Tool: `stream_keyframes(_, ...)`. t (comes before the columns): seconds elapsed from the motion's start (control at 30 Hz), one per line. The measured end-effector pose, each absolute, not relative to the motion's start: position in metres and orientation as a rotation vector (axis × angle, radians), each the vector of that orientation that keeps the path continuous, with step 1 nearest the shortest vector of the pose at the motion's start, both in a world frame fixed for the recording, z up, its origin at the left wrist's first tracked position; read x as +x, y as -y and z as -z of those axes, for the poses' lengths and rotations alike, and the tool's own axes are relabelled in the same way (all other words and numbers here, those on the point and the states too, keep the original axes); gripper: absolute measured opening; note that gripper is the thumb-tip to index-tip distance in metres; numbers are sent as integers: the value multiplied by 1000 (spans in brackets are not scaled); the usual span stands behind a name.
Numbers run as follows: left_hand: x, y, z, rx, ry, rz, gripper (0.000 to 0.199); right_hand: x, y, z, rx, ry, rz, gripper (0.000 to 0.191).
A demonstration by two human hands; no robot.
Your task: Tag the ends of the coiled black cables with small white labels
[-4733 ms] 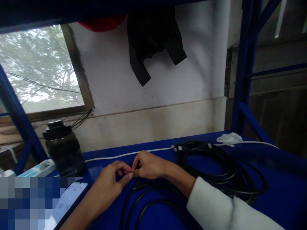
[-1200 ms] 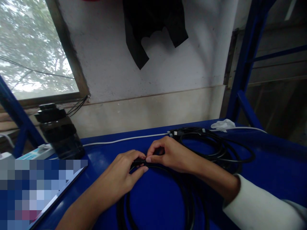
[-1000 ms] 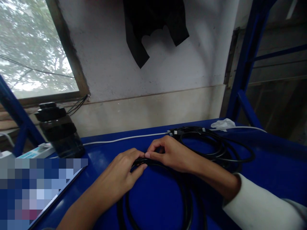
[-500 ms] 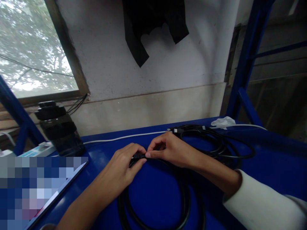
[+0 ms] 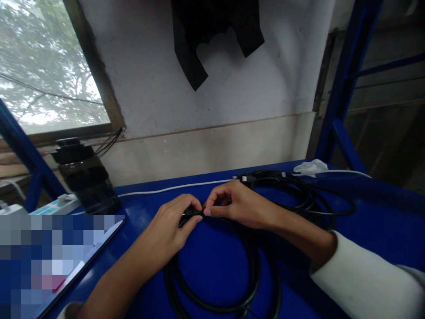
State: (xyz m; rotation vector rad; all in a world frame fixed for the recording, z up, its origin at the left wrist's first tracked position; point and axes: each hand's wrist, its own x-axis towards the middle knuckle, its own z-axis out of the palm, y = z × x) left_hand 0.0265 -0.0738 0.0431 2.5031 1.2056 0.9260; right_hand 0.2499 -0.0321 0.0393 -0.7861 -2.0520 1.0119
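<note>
A black cable [image 5: 212, 306] lies in loose loops on the blue table, its upper part rising to my two hands. Between thumb and fingers, my left hand [image 5: 175, 219] pinches the cable near a dark connector end that shows a small shiny patch. Close against it, my right hand [image 5: 234, 206] pinches the same stretch of cable with thumb and forefinger. The fingertips of both hands nearly touch, and they hide part of what is held. Beyond my right hand rests a second coil of black cable [image 5: 299, 208] with pale-tipped connectors.
A dark water bottle [image 5: 88, 177] stands at the back left beside a white power strip [image 5: 63, 204]. A flat screen-like device [image 5: 96, 252], partly blurred out, occupies the left front. A white cord [image 5: 172, 189] runs along the back, near a crumpled white plastic piece [image 5: 312, 166].
The view has shifted slightly. Both hands stay together on the cable, with the right fingertips moved a little at the pinch. The lower loops have shifted slightly.
</note>
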Motion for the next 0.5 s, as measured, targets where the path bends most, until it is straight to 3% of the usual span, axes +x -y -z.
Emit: stream_keyframes(0.5,26,72,-40,2481,-1239,-902,8,248,36,-41,-826,2061,-974,17)
